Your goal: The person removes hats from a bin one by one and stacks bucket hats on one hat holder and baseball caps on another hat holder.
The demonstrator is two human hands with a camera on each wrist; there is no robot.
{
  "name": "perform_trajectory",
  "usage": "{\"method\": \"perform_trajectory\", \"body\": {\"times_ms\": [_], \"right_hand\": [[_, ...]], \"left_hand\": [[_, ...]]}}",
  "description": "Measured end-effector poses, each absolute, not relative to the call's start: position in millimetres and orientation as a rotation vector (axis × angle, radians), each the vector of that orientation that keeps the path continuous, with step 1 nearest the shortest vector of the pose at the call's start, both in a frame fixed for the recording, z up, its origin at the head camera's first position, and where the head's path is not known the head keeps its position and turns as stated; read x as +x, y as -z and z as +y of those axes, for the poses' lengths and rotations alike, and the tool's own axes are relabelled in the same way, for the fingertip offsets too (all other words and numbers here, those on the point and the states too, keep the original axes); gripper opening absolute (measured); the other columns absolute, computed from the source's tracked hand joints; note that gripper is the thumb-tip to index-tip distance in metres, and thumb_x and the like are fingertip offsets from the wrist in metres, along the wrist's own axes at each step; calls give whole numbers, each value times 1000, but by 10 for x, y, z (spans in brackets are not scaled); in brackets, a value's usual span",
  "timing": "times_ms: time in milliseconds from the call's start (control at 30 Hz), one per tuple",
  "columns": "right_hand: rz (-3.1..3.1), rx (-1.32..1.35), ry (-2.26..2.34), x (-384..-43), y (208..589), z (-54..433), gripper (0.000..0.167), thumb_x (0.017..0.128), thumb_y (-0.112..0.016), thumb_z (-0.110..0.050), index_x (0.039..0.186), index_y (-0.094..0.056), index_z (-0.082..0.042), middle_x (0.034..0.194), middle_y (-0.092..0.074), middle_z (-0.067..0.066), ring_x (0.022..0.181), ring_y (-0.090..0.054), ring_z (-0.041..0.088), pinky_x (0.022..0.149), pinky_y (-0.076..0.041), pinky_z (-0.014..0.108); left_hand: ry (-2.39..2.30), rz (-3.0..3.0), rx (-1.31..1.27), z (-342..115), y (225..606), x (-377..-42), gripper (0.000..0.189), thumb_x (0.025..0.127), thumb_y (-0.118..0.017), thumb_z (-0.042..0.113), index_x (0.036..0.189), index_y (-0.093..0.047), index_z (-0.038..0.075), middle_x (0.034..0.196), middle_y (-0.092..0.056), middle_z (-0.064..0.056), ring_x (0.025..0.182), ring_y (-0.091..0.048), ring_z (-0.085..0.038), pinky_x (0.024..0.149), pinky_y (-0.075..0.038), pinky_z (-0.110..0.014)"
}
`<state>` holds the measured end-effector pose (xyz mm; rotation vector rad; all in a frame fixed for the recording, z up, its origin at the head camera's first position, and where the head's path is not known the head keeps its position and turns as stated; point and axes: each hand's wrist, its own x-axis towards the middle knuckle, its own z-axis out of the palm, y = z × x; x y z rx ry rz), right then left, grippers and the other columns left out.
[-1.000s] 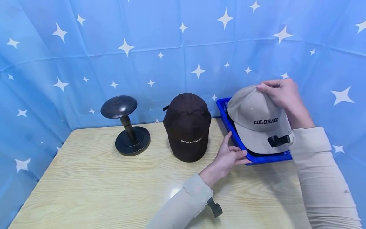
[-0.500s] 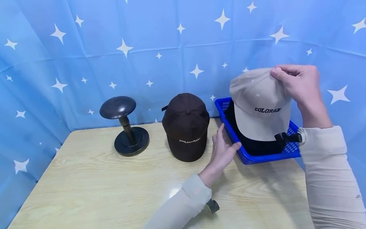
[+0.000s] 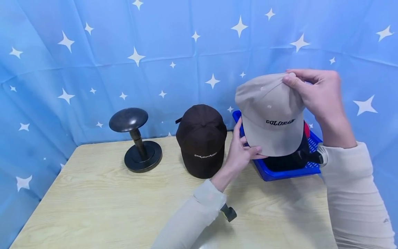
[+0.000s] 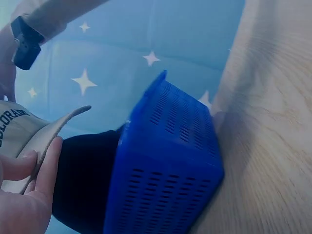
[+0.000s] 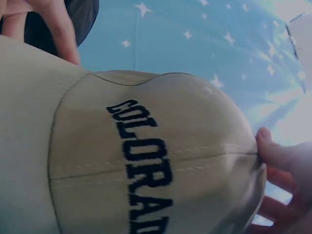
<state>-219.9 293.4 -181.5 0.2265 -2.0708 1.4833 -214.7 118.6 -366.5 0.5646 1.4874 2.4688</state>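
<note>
A beige baseball cap point(image 3: 273, 100) with dark COLORADO lettering is held above the blue basket point(image 3: 269, 175). My right hand point(image 3: 323, 95) pinches the top of its crown, which also shows in the right wrist view, where the fingertips gather the cloth of the cap point(image 5: 204, 117). My left hand point(image 3: 235, 154) grips the left side of the brim. In the left wrist view, that hand point(image 4: 27, 190) has the thumb on one face of the brim point(image 4: 66, 119) and fingers on the other. Inside the basket lies a black cap-like item point(image 3: 281, 164), partly hidden by the beige cap.
To the left of the basket sits a dark brown cap point(image 3: 202, 138) with light lettering. Farther left stands a black hat stand point(image 3: 129, 119) with a domed top and round base. Something red point(image 3: 306, 130) shows in the basket. A starry blue curtain point(image 3: 174, 31) surrounds the wooden table point(image 3: 118, 204).
My right hand has lifted the beige cap up out of the basket, then shifted it slightly left. The left hand has let go of the basket's edge and taken hold of the brim.
</note>
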Motion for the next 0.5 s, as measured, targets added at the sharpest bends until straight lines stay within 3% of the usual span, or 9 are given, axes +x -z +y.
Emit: {"method": "perform_trajectory", "body": {"times_ms": [100,300,367,500], "right_hand": [[-2044,284,-1485,-2162,1828,2846,30,85,-86,-12,113,-79,-3,95,-80,-14,101,-71,2,79,-54,9],[-1987,346,-1457,-2118,1922,2776,46,87,-82,-12,132,-71,-11,137,-69,-5,135,-57,12,103,-50,14],[-1884,377,-1532,-2107,2011,2762,46,89,-77,-10,134,-69,-10,142,-65,2,140,-53,17,114,-45,22],[-1771,361,-1559,-2070,2246,2720,45,92,-67,-11,136,-66,-8,145,-61,9,141,-51,21,121,-39,31]], "left_hand": [[-2486,1452,635,1079,3636,-2088,111,91,-61,-21,152,-21,62,130,-69,-12,107,-68,-54,79,-64,-50],[-2491,1395,780,816,3544,-2023,107,92,-61,-20,155,-20,57,138,-63,-23,110,-63,-60,82,-62,-54],[-2483,1408,820,728,3510,-2013,105,93,-61,-18,156,-19,56,139,-61,-26,110,-65,-57,83,-62,-56],[-2482,1462,870,552,3450,-2004,104,94,-62,-16,158,-18,54,141,-58,-30,104,-73,-43,84,-60,-60]]}}
